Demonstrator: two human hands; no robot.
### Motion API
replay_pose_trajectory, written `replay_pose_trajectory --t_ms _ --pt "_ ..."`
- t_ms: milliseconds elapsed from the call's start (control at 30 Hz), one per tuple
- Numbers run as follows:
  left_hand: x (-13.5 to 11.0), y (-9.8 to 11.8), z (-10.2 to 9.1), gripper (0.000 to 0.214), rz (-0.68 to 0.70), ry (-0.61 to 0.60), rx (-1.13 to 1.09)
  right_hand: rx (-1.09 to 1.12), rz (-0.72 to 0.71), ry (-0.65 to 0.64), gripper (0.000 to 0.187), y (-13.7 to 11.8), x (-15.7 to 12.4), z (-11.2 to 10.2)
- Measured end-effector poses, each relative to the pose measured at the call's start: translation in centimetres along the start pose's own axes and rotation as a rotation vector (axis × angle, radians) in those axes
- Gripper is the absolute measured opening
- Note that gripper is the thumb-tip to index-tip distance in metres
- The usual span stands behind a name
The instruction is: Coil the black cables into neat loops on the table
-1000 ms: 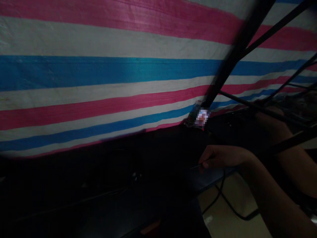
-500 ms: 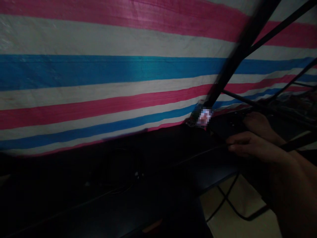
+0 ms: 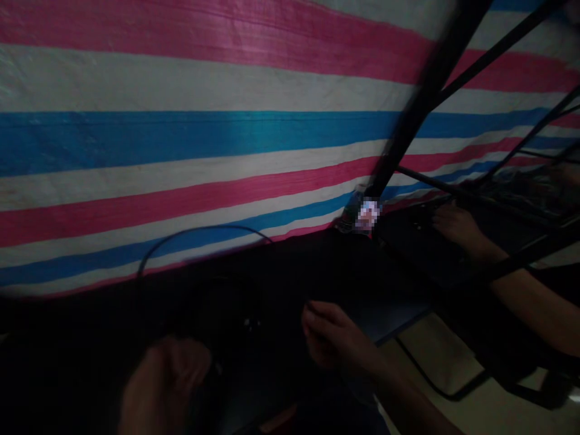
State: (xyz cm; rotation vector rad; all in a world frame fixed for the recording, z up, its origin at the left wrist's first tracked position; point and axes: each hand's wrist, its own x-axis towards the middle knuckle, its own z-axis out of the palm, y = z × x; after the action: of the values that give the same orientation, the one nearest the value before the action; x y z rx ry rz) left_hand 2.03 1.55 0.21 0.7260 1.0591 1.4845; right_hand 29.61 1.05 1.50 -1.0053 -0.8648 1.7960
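Note:
The scene is very dark. My left hand (image 3: 161,377) is low at the left, blurred, with its fingers closed in a fist. A thin black cable (image 3: 203,229) arcs in a loop above it against the striped tarp; its left end drops toward that hand and is lost in the dark. My right hand (image 3: 333,338) hovers over a dark surface (image 3: 389,314) near the middle, fingers curled downward. What either hand holds is hidden.
A pink, white and blue striped tarp (image 3: 181,133) fills the background. Black metal bars (image 3: 421,96) cross at the upper right. Another person's hand (image 3: 455,225) rests on dark gear at the right. A black cord (image 3: 426,377) lies on the pale floor.
My right hand has moved left and down from the right side. My left hand has come into view at the bottom left. The black cable loop has risen in front of the tarp.

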Motion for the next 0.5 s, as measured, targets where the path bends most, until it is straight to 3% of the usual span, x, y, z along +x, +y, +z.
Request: replay_pose_trajectory --t_ms 100,200,400,500 --pt "-1.3 -1.3 3.4 0.041 0.157 -0.163 0.13 0.074 0.116 -0.12 0.054 2.3 -0.7 1.9" --pt "-2.3 -1.8 5.0 0.038 0.373 -0.271 0.395 0.023 0.184 -0.149 0.06 4.1 -1.0 2.6" --pt "-2.4 -3.8 5.3 0.021 0.825 -0.627 0.802 0.104 0.064 0.199 0.057 4.7 -0.1 3.9" --pt "-3.1 -5.9 5.2 0.03 0.811 -0.609 1.024 0.196 0.075 0.272 0.059 4.1 0.1 3.9"
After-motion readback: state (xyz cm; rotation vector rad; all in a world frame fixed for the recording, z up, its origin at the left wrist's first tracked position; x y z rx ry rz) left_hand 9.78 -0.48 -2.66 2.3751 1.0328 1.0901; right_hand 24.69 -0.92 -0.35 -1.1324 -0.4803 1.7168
